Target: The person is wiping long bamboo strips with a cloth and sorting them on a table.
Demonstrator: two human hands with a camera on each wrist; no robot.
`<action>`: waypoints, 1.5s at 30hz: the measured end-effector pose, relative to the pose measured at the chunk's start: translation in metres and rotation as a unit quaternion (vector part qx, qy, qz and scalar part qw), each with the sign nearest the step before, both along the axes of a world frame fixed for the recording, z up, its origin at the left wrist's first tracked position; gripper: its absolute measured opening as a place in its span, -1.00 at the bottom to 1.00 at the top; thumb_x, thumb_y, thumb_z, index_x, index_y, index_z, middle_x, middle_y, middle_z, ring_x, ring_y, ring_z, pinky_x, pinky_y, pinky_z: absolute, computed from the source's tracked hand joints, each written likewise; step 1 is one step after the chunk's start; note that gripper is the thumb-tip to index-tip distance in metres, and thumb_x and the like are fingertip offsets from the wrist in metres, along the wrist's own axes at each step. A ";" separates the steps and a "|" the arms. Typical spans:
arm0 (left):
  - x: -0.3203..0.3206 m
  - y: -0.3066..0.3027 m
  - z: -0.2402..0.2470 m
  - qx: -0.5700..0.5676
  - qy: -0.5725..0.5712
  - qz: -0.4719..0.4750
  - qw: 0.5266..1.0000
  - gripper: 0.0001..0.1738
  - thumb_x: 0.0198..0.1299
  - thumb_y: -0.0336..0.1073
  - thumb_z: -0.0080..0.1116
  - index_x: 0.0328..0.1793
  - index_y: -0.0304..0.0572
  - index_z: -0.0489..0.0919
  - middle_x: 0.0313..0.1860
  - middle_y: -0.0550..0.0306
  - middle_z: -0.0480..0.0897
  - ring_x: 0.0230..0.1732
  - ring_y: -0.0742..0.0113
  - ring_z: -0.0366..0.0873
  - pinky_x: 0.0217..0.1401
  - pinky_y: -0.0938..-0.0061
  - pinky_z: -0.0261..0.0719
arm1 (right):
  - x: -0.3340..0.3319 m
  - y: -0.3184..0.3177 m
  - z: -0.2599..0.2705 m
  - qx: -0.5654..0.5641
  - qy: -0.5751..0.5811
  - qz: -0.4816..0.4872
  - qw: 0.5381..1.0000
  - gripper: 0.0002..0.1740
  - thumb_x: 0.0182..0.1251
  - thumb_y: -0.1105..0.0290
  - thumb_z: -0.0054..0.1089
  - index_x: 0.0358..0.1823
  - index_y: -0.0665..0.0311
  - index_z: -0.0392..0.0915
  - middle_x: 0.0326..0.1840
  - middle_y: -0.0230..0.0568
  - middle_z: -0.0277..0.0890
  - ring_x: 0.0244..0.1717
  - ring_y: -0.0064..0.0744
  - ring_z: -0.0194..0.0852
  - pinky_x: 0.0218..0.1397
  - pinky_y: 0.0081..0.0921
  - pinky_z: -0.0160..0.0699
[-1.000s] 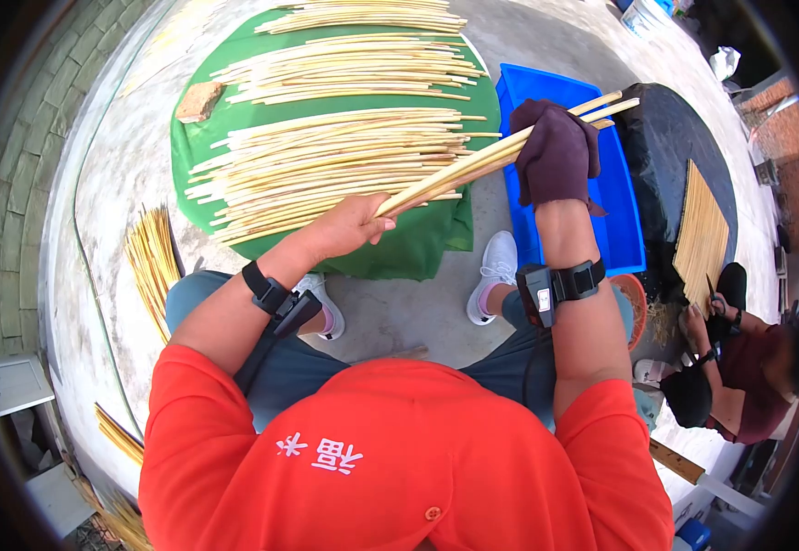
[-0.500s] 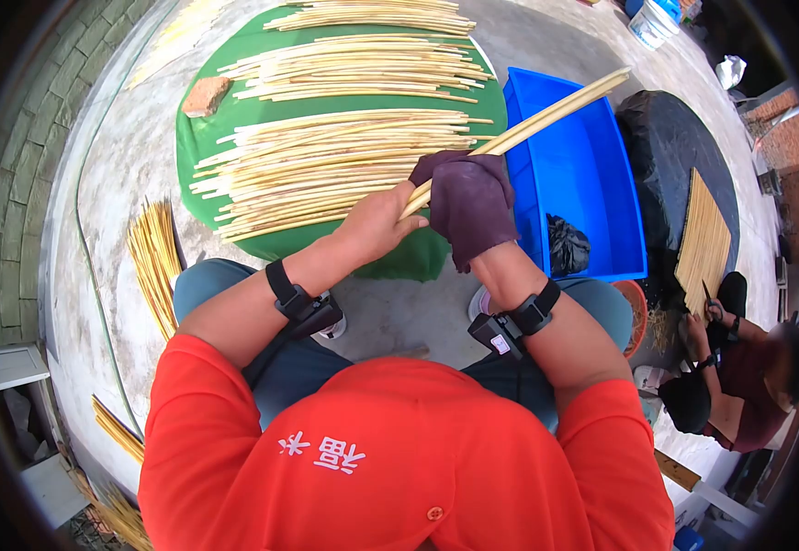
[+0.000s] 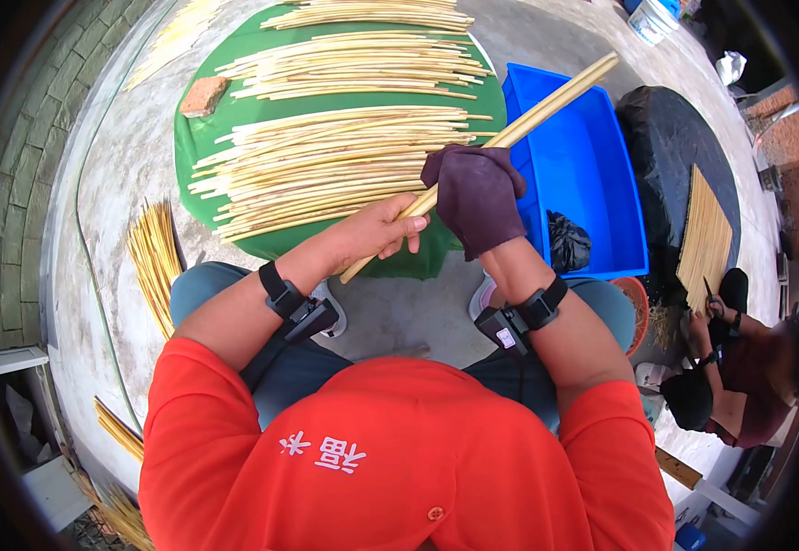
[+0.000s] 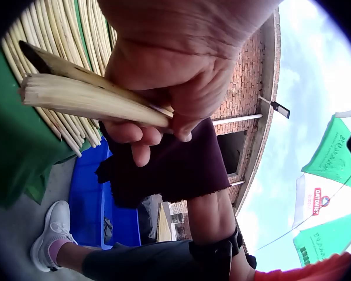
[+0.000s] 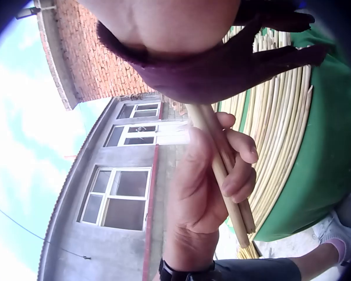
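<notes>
Two or so pale stalks (image 3: pixel 556 96) slant across my front, with their far ends up over the blue tub. My left hand (image 3: pixel 376 230) pinches them between thumb and fingers near the lower end, and their cut ends stick out past it, plain in the left wrist view. Just up the stalks, a dark purple cloth (image 3: pixel 480 200) is wrapped round them. My right hand (image 5: pixel 169 23) grips the stalks through this cloth, which hides its fingers. In the head view the two hands are close together, above the near edge of the green cover.
Rows of stalks (image 3: pixel 326 161) lie on a green cover (image 3: pixel 418 262), with a brick (image 3: pixel 204 95) at its left. A blue tub (image 3: pixel 592 184) holds a black bag (image 3: pixel 567 243). Stalk bundles (image 3: pixel 151 248) lie leftward. At right another person (image 3: pixel 748 381) works at a stalk mat (image 3: pixel 704 234).
My right hand has come down along the stalks from their far end to near my left hand. The stalks have shifted and now stick out below the left hand.
</notes>
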State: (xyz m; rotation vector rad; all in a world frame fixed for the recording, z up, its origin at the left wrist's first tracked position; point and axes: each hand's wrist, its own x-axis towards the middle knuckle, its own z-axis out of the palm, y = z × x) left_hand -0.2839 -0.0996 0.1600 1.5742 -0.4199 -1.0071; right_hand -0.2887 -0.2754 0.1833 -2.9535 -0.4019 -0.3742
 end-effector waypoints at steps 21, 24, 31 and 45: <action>0.004 -0.004 -0.003 -0.061 0.067 0.043 0.995 -0.83 0.33 -0.27 -0.09 -0.12 -0.24 0.37 -0.49 0.07 0.54 -0.67 0.53 0.39 -0.61 0.64 0.40 | -0.010 0.016 0.004 0.041 0.030 0.057 0.997 -0.92 -0.19 0.42 0.18 -0.64 0.27 0.56 -0.68 -0.05 0.49 -0.62 -0.12 0.51 -0.41 -0.27 0.49; 0.004 -0.004 0.003 -0.051 0.041 0.033 0.997 -0.80 0.33 -0.25 -0.10 -0.11 -0.25 0.37 -0.51 0.08 0.52 -0.68 0.54 0.36 -0.62 0.65 0.36 | -0.011 0.011 0.017 0.054 0.031 0.033 0.997 -0.90 -0.20 0.39 0.21 -0.58 0.24 0.58 -0.59 -0.08 0.53 -0.50 -0.14 0.55 -0.28 -0.30 0.50; 0.008 0.020 0.010 0.031 -0.031 -0.035 0.998 -0.79 0.33 -0.26 -0.12 -0.11 -0.27 0.41 -0.54 0.20 0.48 -0.68 0.58 0.30 -0.61 0.63 0.30 | 0.023 -0.090 -0.003 0.088 -0.143 -0.112 0.979 -0.95 -0.08 0.36 0.17 -0.52 0.09 0.56 -0.46 -0.13 0.55 -0.30 -0.13 0.55 -0.21 -0.39 0.48; 0.011 0.020 0.012 0.016 -0.021 0.012 1.000 -0.87 0.30 -0.30 -0.08 -0.18 -0.19 0.42 -0.58 0.25 0.46 -0.68 0.59 0.28 -0.61 0.64 0.29 | 0.058 -0.119 -0.033 0.127 -0.112 -0.144 0.975 -0.77 0.20 0.30 -0.04 -0.29 0.28 0.52 -0.33 -0.18 0.58 -0.27 -0.29 0.57 -0.28 -0.43 0.58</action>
